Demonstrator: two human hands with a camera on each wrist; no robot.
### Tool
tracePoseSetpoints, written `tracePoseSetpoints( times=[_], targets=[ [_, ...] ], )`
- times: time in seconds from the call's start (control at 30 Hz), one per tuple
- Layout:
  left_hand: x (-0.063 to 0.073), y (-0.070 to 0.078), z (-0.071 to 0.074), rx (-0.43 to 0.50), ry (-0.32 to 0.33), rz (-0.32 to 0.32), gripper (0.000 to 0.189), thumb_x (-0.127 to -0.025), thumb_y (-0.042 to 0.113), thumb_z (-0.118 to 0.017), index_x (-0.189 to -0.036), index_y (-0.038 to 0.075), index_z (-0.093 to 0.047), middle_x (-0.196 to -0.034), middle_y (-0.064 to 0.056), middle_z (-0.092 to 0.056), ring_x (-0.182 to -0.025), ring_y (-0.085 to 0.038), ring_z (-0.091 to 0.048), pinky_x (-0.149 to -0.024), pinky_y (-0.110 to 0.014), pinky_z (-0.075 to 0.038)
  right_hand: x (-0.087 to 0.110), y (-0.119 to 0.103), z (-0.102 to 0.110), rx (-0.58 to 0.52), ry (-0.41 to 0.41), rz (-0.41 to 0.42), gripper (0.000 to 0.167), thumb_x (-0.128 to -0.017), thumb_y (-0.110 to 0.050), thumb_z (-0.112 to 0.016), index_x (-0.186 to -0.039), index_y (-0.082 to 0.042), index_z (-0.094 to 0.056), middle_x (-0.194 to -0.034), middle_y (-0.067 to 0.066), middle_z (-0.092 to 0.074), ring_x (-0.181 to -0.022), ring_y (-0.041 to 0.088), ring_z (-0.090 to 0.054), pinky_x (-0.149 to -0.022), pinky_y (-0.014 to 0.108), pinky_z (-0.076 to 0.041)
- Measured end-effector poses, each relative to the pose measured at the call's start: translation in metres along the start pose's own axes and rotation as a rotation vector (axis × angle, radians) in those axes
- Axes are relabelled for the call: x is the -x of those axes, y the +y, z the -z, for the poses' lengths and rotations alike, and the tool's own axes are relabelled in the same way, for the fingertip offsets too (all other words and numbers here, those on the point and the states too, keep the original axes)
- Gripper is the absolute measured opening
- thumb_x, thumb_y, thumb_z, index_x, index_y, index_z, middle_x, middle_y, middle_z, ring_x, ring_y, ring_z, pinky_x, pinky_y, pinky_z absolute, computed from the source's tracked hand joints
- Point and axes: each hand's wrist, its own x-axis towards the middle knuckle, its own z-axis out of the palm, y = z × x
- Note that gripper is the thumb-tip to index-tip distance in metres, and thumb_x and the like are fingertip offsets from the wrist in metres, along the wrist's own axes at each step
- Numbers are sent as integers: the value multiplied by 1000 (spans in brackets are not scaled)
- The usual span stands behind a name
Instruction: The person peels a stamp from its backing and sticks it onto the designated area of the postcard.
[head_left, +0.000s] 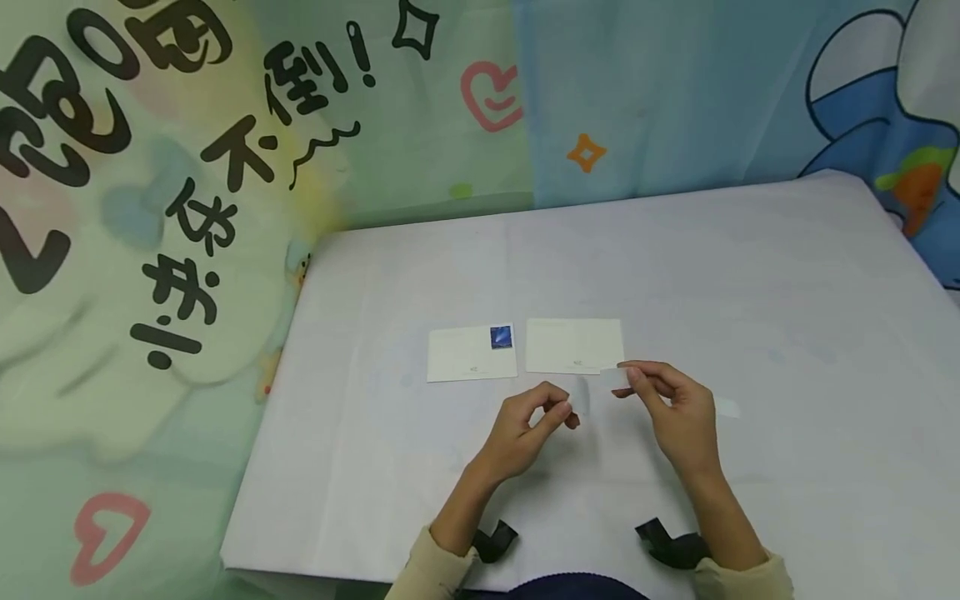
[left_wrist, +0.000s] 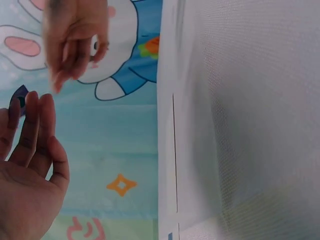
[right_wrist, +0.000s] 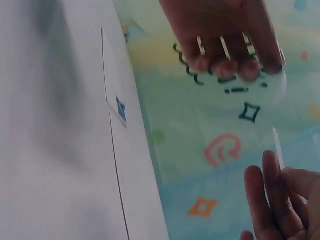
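My left hand (head_left: pixel 528 429) pinches a small stamp (head_left: pixel 581 398) between thumb and finger; its pale side shows in the head view. The stamp's dark blue-purple face (left_wrist: pixel 20 94) appears at the fingertips in the left wrist view. Close by on the right, my right hand (head_left: pixel 678 417) pinches a small whitish slip (head_left: pixel 615 378), seen almost edge-on as a thin white strip (right_wrist: pixel 278 146) in the right wrist view. This slip overlaps the lower right corner of a blank white card (head_left: pixel 573 346). To its left lies another white card (head_left: pixel 461 353) with a blue stamp (head_left: pixel 501 337) at its upper right.
A pale translucent piece (head_left: pixel 726 408) lies on the white-covered table (head_left: pixel 825 467) beside my right hand. Black straps (head_left: pixel 495 542) hang at both wrists. A printed cloth (head_left: pixel 427 167) with cartoon figures and lettering stands behind and left of the table.
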Motion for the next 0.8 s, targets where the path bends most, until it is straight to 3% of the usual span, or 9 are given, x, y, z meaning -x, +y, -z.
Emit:
tracePoseSetpoints(
  times=[0.13, 0.2, 0.3, 0.43, 0.53, 0.63, 0.73, 0.8],
  targets=[
    [1, -1, 2, -8, 19, 1, 10, -93, -4, -47, -90, -1, -56, -76, -13, -65, -71, -15, -59, -64, -25, -46, -11, 32, 18, 94, 131, -64, 21, -88, -28, -64, -104, -15, -69, -76, 4, -70, -84, 7, -60, -52, 26, -26],
    [2, -4, 2, -19, 19, -6, 9, -93, -4, -47, -90, -1, -55, -76, -12, -65, -70, -13, -59, -63, -25, -46, -14, 40, 29, 125, 206, -107, 23, -87, -30, -65, -102, -14, -70, -73, 1, -70, -79, 3, -60, -52, 27, -24],
    [5, -20, -3, -22, 18, -2, 9, -94, -2, -48, -92, 1, -56, -76, -9, -65, -70, -8, -58, -63, -23, -45, -15, 35, 46, 177, 312, -178, 25, -86, -29, -66, -98, -8, -70, -67, -5, -68, -65, -5, -57, -57, 24, -28],
    [9, -39, -7, -22, 15, 22, 10, -96, 5, -47, -94, 6, -57, -77, -4, -66, -69, -12, -58, -62, -22, -44, -20, 55, 63, 293, 361, -251, 27, -88, -27, -64, -99, -3, -68, -60, -18, -63, -55, -14, -51, -58, 17, -31],
    [10, -42, -7, -12, 15, 30, 11, -97, 11, -47, -95, 7, -58, -78, -2, -66, -68, -19, -58, -61, -25, -44, -23, 65, 71, 412, 355, -269, 27, -89, -27, -62, -99, -3, -68, -57, -27, -54, -53, -17, -41, -63, 20, -32],
    [10, -43, -7, -1, 16, 35, 13, -97, 14, -47, -95, 8, -58, -78, -1, -66, -68, -22, -58, -59, -26, -43, -25, 71, 74, 503, 356, -250, 25, -89, -24, -60, -98, -2, -69, -57, -15, -59, -53, -9, -42, -73, 34, -32],
    [10, -44, -7, -7, 12, 43, 13, -97, 14, -47, -95, 8, -59, -78, 0, -66, -67, -20, -58, -58, -25, -42, -26, 72, 74, 570, 356, -256, 26, -90, -21, -58, -99, 2, -67, -66, 10, -66, -59, 15, -54, -81, 47, -27],
    [10, -44, -7, -12, 8, 46, 13, -97, 15, -48, -95, 8, -59, -78, 0, -66, -67, -20, -58, -58, -24, -42, -26, 73, 74, 601, 355, -269, 27, -91, -19, -57, -100, 4, -66, -76, 21, -67, -68, 33, -57, -81, 50, -25]
  ],
)
